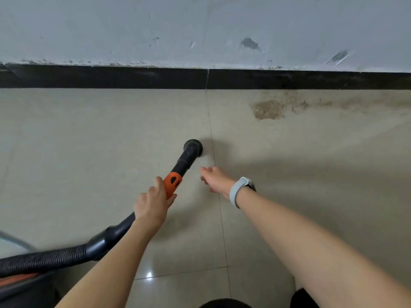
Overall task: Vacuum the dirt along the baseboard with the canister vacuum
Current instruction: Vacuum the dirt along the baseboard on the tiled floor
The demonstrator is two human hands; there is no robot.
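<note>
My left hand point(153, 202) grips the vacuum wand point(185, 160) at its orange collar point(173, 182). The black round nozzle point(193, 146) rests on the beige tile floor, well short of the wall. A ribbed black hose point(44, 260) runs from the wand to the lower left. My right hand point(214, 178), with a grey watch on the wrist, hovers just right of the wand, fingers loosely apart, holding nothing. A patch of brown dirt point(270, 110) lies along the black baseboard point(133, 77), up and to the right of the nozzle, trailing off rightward.
A scuffed white wall point(200, 30) rises above the baseboard. Part of the dark canister body with an orange stripe point(20, 280) shows at the bottom left. A tile joint point(216, 174) runs from the wall toward me beside the nozzle.
</note>
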